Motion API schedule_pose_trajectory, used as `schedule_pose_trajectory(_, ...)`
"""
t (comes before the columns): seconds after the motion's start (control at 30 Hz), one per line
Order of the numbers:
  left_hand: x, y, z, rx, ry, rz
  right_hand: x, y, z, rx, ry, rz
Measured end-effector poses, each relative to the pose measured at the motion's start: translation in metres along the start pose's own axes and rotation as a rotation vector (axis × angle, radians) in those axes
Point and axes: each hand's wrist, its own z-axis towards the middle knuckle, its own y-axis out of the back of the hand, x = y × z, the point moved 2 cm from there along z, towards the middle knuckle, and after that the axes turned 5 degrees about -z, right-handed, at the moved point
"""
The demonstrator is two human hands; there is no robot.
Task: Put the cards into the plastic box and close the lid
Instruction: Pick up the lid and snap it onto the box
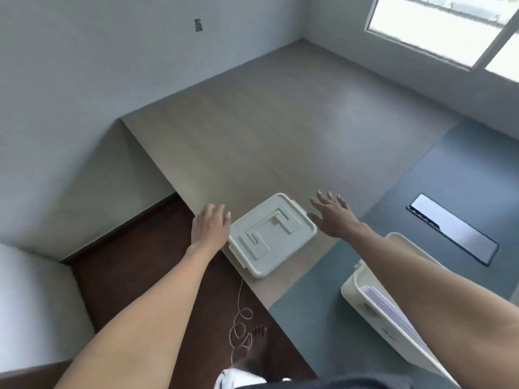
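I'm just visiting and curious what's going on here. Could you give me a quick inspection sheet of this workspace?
Surface: pale wood-look table with a blue-grey mat on its right part.
Job's things: white lid lying near the table's left edge; open white plastic box at right, with cards inside.
Clutter: long grey tray-like piece on the mat.
Hands: left hand at the lid's left side, contact unclear; right hand spread open just right of the lid, fingers extended, holding nothing.
Cables: thin white cord looped on the dark floor.
Surroundings: plain walls, a window, a bare foot below.
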Motion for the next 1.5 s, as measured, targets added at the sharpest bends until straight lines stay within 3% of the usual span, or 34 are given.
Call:
schedule_pose_trajectory(0.33,0.013,-0.047,-0.023,0.276,0.295,-0.179,0.017,-0.032,0.054,0.263,-0.070,0.250)
schedule_pose_trajectory(0.43,0.012,-0.063,-0.026,0.310,0.414,-0.354,0.018,-0.035,0.062,0.294,-0.085,0.311)
schedule_pose_trajectory(0.8,0.012,-0.090,-0.021,0.094,0.816,-0.765,0.032,-0.048,0.059,0.220,-0.351,0.555)
schedule_pose_trajectory(0.93,0.015,-0.085,-0.022,0.041,0.962,-0.970,0.019,-0.058,0.051,0.260,-0.577,0.883)
schedule_pose_trajectory(1.03,0.015,-0.078,-0.020,0.031,1.050,-1.117,0.007,-0.079,0.059,0.263,-0.597,1.065)
schedule_pose_trajectory(1.27,-0.007,-0.043,0.006,-0.023,0.979,-1.281,0.007,0.000,0.032,0.041,-0.624,1.265)
schedule_pose_trajectory(1.5,-0.079,-0.017,0.044,0.042,0.736,-1.369,-0.058,0.056,-0.011,-0.198,-0.667,1.285)
